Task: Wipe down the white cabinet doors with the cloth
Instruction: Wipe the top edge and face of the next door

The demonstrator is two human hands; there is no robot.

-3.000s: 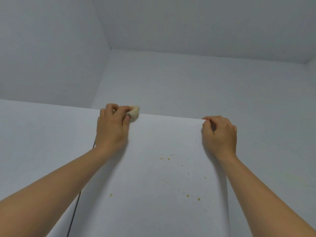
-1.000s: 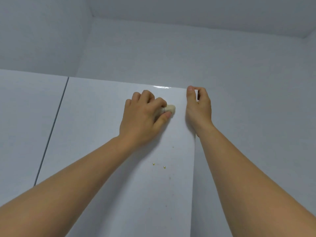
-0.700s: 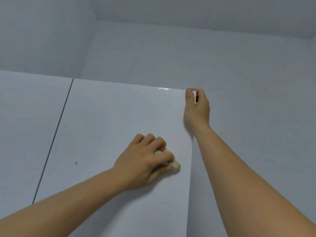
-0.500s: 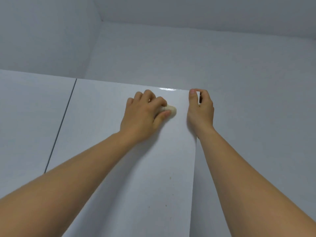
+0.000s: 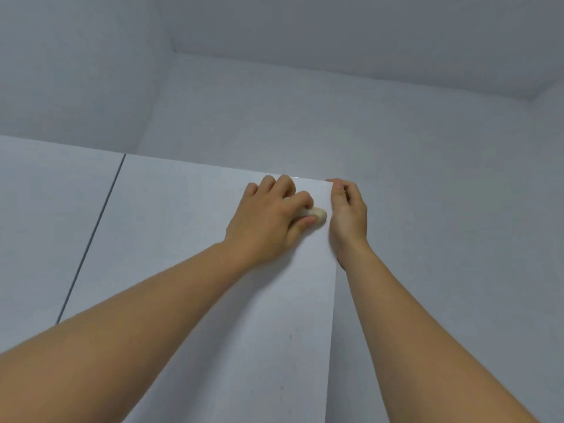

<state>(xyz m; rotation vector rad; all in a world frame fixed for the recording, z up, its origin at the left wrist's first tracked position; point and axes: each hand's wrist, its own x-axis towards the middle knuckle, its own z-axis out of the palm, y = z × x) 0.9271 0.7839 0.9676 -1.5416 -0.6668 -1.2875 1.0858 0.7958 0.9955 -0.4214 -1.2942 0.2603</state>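
left hand: the left hand (image 5: 268,218) has its fingers curled round a small balled-up cloth (image 5: 317,214), pressing it flat against the cabinet door (image 5: 189,239) close under the top edge.
right hand: the right hand (image 5: 348,215) grips the door's free right edge near the top corner, thumb on the front face, fingers hooked round behind where i can't see them.
hands together: close side by side, the cloth just short of the right thumb, not clearly touching it.
cloth: pale, cream-coloured, only a nub pokes out past the left fingers (image 5: 302,199).
door: it stands swung out from the cabinet, with a neighbouring door (image 5: 45,224) to its left across a dark gap (image 5: 91,239).
step in hand: looks like the upper right corner of this door is being wiped while the other hand steadies it.
door surface: a few faint marks show lower down, too small to name.
next move: i'd say it calls for dragging the cloth down or across with steady pressure, keeping the edge held so the door doesn't swing.
left to do: the neighbouring door likely needs its turn.
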